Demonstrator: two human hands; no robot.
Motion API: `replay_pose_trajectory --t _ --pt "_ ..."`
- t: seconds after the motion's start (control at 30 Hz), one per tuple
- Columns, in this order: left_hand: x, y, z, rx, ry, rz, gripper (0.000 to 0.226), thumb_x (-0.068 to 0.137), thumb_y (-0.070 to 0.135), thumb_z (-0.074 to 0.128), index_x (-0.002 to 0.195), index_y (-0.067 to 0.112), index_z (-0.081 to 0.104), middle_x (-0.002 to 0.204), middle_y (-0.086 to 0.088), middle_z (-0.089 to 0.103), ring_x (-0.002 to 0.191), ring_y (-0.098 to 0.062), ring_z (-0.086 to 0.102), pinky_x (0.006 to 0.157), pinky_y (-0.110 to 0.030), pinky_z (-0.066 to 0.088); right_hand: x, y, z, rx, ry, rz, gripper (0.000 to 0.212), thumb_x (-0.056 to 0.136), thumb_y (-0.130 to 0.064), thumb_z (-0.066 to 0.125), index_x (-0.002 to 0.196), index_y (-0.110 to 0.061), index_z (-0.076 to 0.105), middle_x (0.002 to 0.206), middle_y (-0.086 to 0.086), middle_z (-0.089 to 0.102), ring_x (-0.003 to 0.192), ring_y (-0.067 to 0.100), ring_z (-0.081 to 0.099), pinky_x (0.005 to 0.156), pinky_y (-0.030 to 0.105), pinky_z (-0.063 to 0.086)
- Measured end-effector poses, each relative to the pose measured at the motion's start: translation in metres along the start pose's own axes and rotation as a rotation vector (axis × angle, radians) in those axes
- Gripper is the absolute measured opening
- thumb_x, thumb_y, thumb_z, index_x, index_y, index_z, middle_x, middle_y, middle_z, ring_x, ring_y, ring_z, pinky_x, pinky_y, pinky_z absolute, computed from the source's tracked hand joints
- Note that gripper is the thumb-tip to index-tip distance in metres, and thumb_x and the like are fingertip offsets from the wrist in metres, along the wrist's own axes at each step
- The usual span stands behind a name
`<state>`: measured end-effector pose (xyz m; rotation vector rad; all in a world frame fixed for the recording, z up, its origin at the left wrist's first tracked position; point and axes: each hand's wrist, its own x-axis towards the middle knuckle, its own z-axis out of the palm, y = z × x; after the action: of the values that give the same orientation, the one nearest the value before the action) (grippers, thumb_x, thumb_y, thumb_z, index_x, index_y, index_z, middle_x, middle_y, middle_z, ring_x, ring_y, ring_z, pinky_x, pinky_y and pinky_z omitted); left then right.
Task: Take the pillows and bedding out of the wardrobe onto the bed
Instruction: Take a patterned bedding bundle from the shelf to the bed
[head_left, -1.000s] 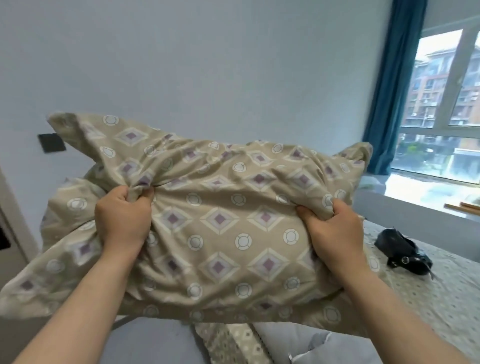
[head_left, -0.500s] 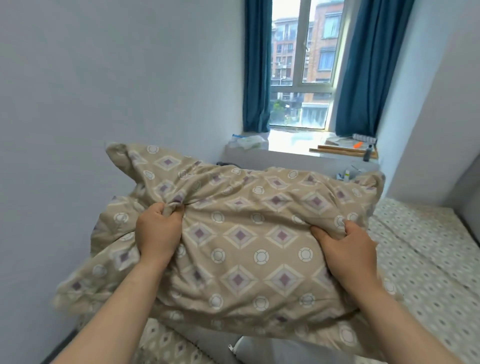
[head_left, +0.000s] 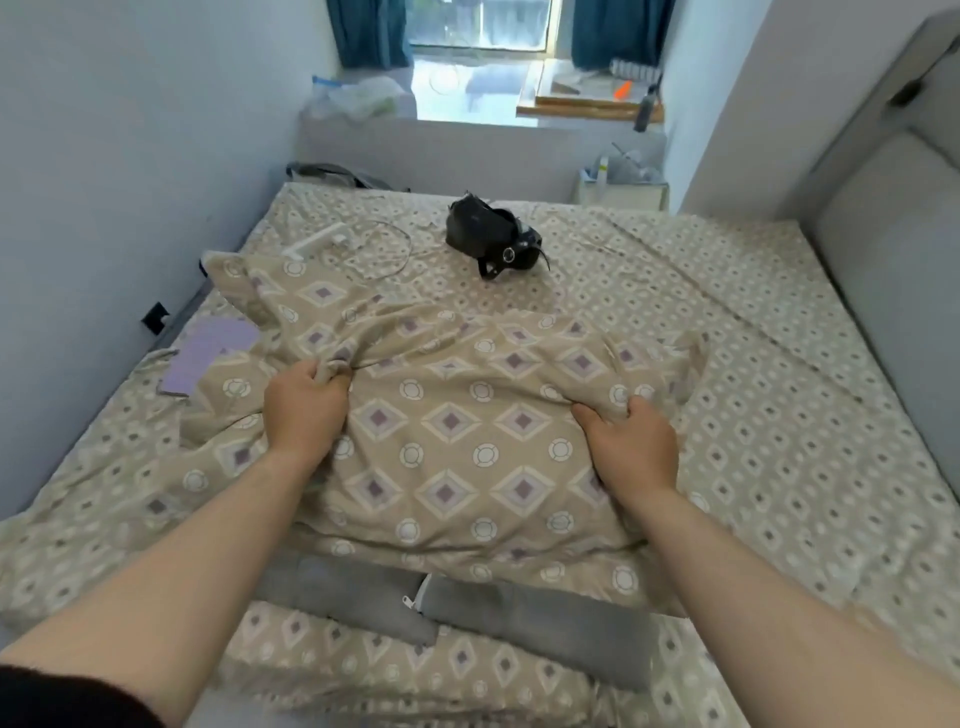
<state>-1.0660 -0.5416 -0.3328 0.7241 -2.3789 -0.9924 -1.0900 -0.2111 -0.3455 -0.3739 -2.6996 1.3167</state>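
A beige pillow (head_left: 457, 431) with a diamond-and-circle pattern lies on the bed (head_left: 779, 405), resting on grey folded bedding (head_left: 540, 618) and a patterned folded cover (head_left: 405, 670) near the bed's front edge. My left hand (head_left: 304, 410) is clenched on a bunch of the pillowcase at its upper left. On the pillow's right side, my right hand (head_left: 631, 447) grips a fold of the fabric. The wardrobe is out of view.
A black bag (head_left: 491, 236) lies further up the bed, with a white charger and cable (head_left: 343, 244) to its left. A purple notebook (head_left: 208, 353) rests at the left edge by the wall. A grey headboard (head_left: 893, 249) stands on the right; the window ledge is at the back.
I have turned from the wall towards the bed and brought the pillow down from chest height onto the folded bedding. Both hands keep their grip.
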Motion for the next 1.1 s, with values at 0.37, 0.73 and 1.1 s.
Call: replay_pose_trajectory --t 0.37,0.73,1.1 --pt "0.024 -0.149 0.097 0.009 -0.278 -0.049 0.045 0.085 0.029 0.060 0.053 0.009 0.036 0.048 -0.006 0.039 0.047 -0.021 0.034 0.045 -0.032 0.023 -0.017 0.090 0.142 -0.109 0.034 0.148 0.044 0.066 -0.065 0.062 0.064 -0.025 0.045 0.062 -0.008 0.054 0.059 0.010 0.050 0.048 0.026 0.030" --pt "-0.004 -0.245 0.148 0.114 -0.382 -0.112 0.039 0.085 0.032 0.060 0.058 0.007 0.046 0.057 -0.008 0.050 0.057 -0.022 0.046 0.049 -0.034 0.026 -0.041 0.166 0.205 -0.172 -0.079 0.291 0.044 0.065 -0.065 0.065 0.077 -0.025 0.052 0.076 -0.008 0.061 0.077 0.021 0.059 0.059 0.033 0.040" --pt "0.022 -0.183 0.117 0.127 -0.414 -0.230 0.066 0.072 0.037 0.070 0.126 0.008 0.046 0.129 -0.014 0.046 0.120 -0.033 0.043 0.096 -0.043 0.038 -0.039 0.101 0.164 -0.267 -0.035 0.214 0.092 0.063 -0.067 0.064 0.137 -0.019 0.037 0.139 0.006 0.037 0.131 0.027 0.033 0.109 0.044 0.031"
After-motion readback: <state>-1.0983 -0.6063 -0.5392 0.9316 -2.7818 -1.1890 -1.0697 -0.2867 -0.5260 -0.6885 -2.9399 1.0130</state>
